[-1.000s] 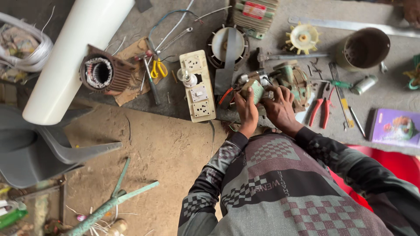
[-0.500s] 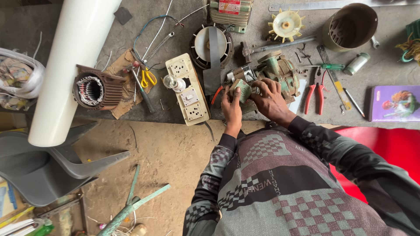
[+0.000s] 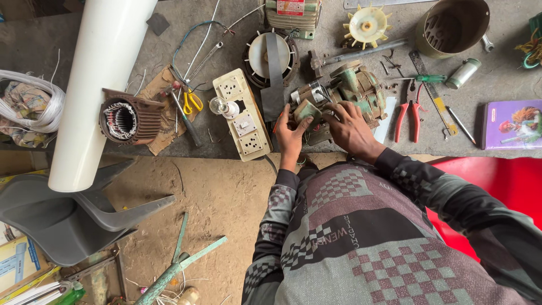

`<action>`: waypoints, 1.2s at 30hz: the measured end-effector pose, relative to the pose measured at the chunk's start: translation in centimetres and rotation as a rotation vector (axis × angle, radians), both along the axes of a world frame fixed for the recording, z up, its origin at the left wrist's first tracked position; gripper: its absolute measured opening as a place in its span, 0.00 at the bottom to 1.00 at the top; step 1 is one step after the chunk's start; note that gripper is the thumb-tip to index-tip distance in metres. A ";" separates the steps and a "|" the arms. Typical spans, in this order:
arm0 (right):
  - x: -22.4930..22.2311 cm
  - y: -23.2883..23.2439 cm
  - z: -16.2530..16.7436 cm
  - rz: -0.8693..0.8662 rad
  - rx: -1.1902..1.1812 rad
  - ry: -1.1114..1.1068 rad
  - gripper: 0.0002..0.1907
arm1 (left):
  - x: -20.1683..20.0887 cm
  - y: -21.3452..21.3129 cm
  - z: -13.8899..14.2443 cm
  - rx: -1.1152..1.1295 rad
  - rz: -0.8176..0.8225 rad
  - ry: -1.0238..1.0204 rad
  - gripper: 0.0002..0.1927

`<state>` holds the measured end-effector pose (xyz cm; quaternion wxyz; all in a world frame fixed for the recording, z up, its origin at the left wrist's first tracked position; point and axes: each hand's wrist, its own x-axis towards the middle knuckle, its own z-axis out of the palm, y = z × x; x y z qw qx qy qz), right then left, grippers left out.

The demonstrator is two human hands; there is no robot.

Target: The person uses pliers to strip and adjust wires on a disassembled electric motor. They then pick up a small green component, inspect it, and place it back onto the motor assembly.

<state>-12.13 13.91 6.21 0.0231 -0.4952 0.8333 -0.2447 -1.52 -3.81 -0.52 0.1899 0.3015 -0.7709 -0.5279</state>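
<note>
1. Since half a second ago, our view has slid a little along the bench, while both hands remain on the green pump motor (image 3: 353, 93) near the bench's front edge.
2. Our left hand (image 3: 291, 133) curls its fingers around the small green block at the motor's near end, holding it.
3. Our right hand (image 3: 350, 127) lies spread over the motor body, fingers pressing into the wiring; whether it pinches anything, we cannot tell.
4. We judge the motor heavy and rigid, a cast metal lump that will not flex but may roll off its base.
5. We judge the casing the safe place to grip; thin leads and windings look fragile.
6. Red pliers (image 3: 407, 110) lie just right of it, and the cream socket board (image 3: 244, 116) lies to the left.
</note>
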 end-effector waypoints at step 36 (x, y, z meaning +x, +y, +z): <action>-1.0 -1.7 -7.0 -0.617 -0.417 -1.533 0.09 | 0.0 -1.1 5.6 -0.528 -0.304 -0.042 0.41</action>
